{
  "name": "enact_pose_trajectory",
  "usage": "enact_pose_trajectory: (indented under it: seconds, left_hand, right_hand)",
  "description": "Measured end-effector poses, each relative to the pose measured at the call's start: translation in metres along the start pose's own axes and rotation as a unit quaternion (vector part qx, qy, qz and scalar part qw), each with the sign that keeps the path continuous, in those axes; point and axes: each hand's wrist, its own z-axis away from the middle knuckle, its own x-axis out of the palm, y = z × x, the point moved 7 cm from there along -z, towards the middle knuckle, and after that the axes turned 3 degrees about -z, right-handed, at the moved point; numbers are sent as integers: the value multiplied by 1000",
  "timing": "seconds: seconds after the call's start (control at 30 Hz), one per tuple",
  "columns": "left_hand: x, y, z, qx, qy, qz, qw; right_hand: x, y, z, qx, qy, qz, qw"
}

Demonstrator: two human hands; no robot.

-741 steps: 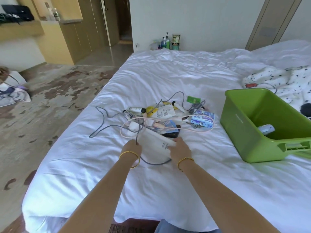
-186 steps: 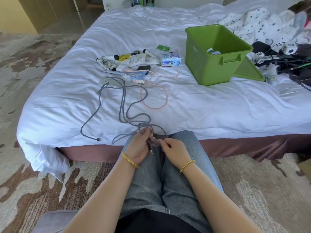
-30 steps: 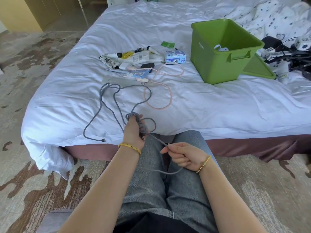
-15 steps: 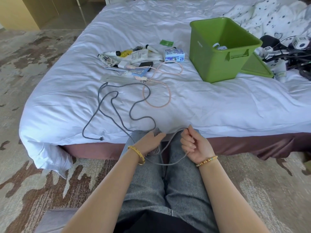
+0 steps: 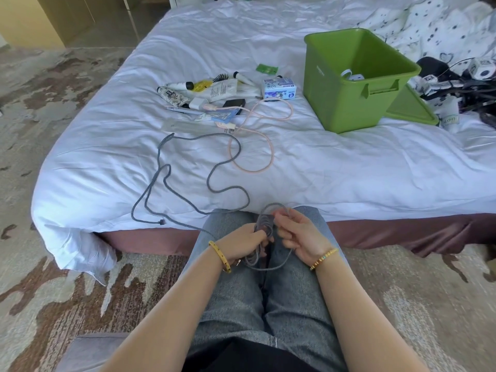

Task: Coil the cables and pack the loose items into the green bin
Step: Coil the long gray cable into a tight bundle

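Observation:
A long grey cable [image 5: 212, 181] snakes over the white bed and runs down to my lap. My left hand [image 5: 243, 242] grips a small coil of it above my knees. My right hand [image 5: 298, 234] pinches a loop of the same cable at the top of the coil. A pink cable [image 5: 264, 146] lies in loops further back. Behind it sits a pile of loose items [image 5: 214, 92]: tubes, a brush, a white charger, a blue tissue pack. The green bin [image 5: 346, 103] stands at the right with a few white things inside.
The bin's green lid [image 5: 413, 108] lies flat behind the bin. Black straps and devices [image 5: 467, 84] clutter the far right beside a spotted blanket [image 5: 429, 25]. My knees touch the bed edge. A patterned carpet covers the floor.
My left hand dropped from the bed edge to my lap with the coil. My right hand brought another loop of grey cable up onto it. Less slack lies on the bed.

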Motion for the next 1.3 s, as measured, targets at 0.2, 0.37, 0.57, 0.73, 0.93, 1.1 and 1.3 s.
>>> enact_pose_trajectory:
  seconds: [0.2,0.37,0.57,0.73,0.93,1.1,1.3]
  left_hand:
    - [-5,1,0,13,3,-11,1000]
    - [-4,5,0,53,-8,-63,997]
    - [-15,4,2,59,71,-76,993]
    - [-16,2,2,39,70,-62,995]
    - [-27,-3,3,35,83,266,960]
    - [-46,-1,3,42,149,448,881]
    - [-39,8,-2,26,144,484,863]
  right_hand:
    - [14,4,0,-22,34,278,960]
    - [15,-2,0,-63,66,344,934]
    - [13,-11,3,-122,96,341,927]
    - [0,-4,1,-58,94,149,983]
    - [-6,-8,1,-50,76,-32,995]
    - [4,-4,-1,-24,62,31,997]
    - [16,10,1,52,-20,168,984]
